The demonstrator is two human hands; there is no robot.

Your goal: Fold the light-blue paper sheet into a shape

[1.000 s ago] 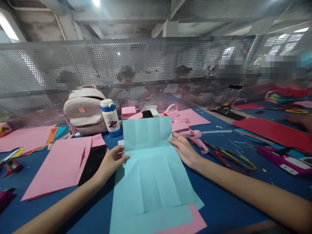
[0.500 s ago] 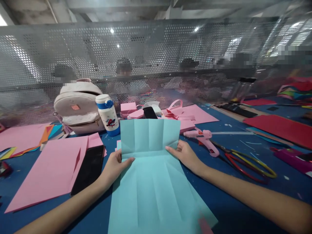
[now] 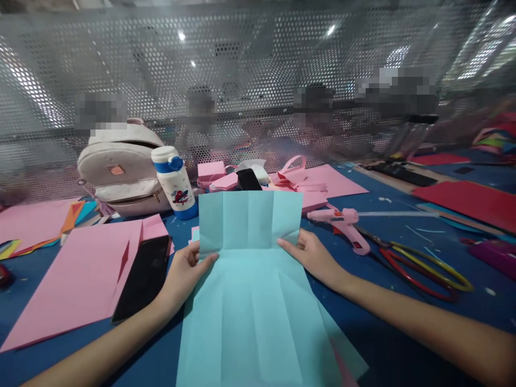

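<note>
A creased light-blue paper sheet [image 3: 253, 301] lies on the blue table in front of me, its far part [image 3: 248, 220] bent upward along a crosswise fold. My left hand [image 3: 183, 274] pinches the sheet's left edge at the fold, thumb on top. My right hand [image 3: 312, 255] grips the right edge at the same fold, fingers curled behind the raised flap. A second light-blue sheet and a pink one peek out underneath at the lower right.
A black phone [image 3: 143, 277] lies on a pink sheet [image 3: 76, 279] to the left. A white backpack [image 3: 121, 172] and a white bottle [image 3: 175, 185] stand behind. A pink glue gun [image 3: 342, 223], scissors [image 3: 419, 263] and red paper [image 3: 471, 199] lie to the right. A perforated metal screen [image 3: 258, 80] backs the table.
The camera has tipped downward, and the raised flap stands a little more upright. Both hands keep their hold at the fold's ends.
</note>
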